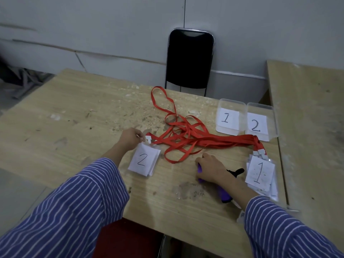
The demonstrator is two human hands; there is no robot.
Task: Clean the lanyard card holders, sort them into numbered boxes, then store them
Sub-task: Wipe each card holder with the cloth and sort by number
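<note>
Pinching left hand [131, 136] on clip [148, 139], right hand [210, 169] gripping purple cloth [201, 174], two numbered boxes [229, 116].

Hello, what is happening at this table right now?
A person in a striped shirt is handling lanyard card holders. The left hand pinches the clip of the stack marked 2. The right hand rests on a purple object that is mostly hidden. Another stack marked 1 lies on the right. The red lanyards are tangled between them. Clear boxes numbered 1 and 2 wait behind.
</note>
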